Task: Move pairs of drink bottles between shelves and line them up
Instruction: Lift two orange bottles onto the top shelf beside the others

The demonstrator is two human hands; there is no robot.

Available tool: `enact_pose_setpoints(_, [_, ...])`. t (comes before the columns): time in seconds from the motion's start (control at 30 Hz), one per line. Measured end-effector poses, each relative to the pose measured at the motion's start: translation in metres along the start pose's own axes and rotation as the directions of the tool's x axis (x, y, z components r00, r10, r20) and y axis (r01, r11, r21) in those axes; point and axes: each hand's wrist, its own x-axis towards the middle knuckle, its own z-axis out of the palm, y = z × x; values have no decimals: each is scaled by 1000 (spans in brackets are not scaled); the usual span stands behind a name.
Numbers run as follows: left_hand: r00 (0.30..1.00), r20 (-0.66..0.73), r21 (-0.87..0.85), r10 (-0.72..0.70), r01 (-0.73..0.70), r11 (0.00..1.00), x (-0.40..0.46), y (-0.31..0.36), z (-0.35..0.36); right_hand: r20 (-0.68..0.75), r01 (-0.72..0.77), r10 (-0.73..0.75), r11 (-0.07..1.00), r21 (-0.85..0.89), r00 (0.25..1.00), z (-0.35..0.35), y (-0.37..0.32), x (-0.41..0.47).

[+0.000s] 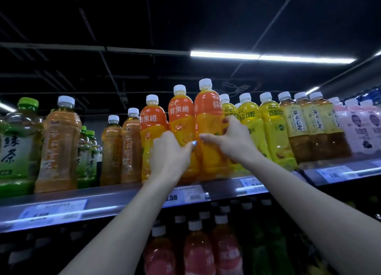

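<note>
Two orange juice bottles with white caps stand side by side on the top shelf (123,194), near its front edge. My left hand (170,153) wraps the lower body of the left orange bottle (181,114). My right hand (231,138) grips the right orange bottle (207,114), thumb across its front and fingers round its right side. Both bottles are upright and touching each other. A third orange bottle (152,118) stands just left of them, partly behind my left hand.
Yellow juice bottles (268,120), brown tea bottles (299,122) and pink bottles (358,126) fill the shelf to the right. Amber tea bottles (121,143) and green tea bottles (18,143) stand to the left. Red drink bottles (198,250) sit on the shelf below. Price tags (185,193) line the edge.
</note>
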Motion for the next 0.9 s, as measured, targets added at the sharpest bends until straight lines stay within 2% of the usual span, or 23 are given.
enact_pose_setpoints(0.1, [999,-46,79,-1,5,997,-3,6,1,-7,12,-12,1000,-12,1000,5,4,3])
enact_pose_setpoints(0.27, [1000,-19,183,-2,6,983,-3,8,7,-48,33,-38,995,-98,998,16,7,5])
enact_pose_setpoints(0.37, [1000,-15,238,7,-3,971,-3,10,11,-100,88,-113,970,-226,989,23,7,2])
enact_pose_setpoints(0.5, [1000,-13,325,12,-7,946,-9,8,16,-101,134,-184,916,-379,978,31,7,-1])
enact_pose_setpoints(0.73, [994,-58,465,90,-53,884,-14,6,22,-97,192,-262,872,-451,960,38,10,-6])
enact_pose_setpoints(0.9, [995,-37,469,95,-67,881,-12,8,21,-87,202,-267,871,-448,960,47,13,-10])
